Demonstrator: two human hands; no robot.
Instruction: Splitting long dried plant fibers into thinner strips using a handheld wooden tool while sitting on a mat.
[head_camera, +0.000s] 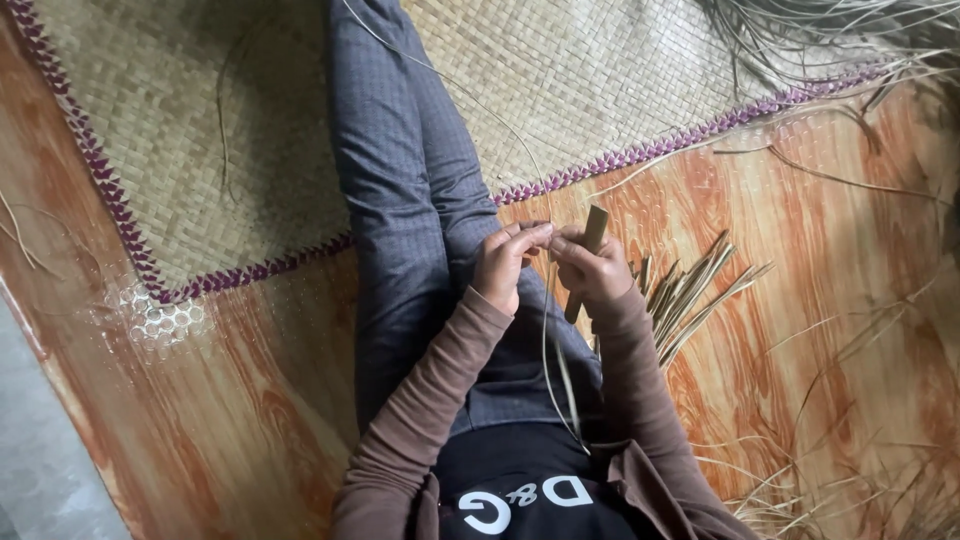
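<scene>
My left hand (503, 264) and my right hand (592, 268) meet over my lap, fingertips pinched together. My right hand grips a flat tan reed strip (594, 232) that stands nearly upright. A thin pale fibre (548, 340) runs from between my left fingertips down toward my waist, and continues up across my grey trouser leg (400, 190). A bundle of cut reed strips (690, 290) lies on the floor just right of my right hand.
A woven straw mat (200, 120) with a purple zigzag border covers the floor ahead. Orange wood-pattern flooring (250, 400) surrounds it. Loose dry fibres (850, 470) are scattered at the right, and a dark mass of strands (830, 30) lies top right.
</scene>
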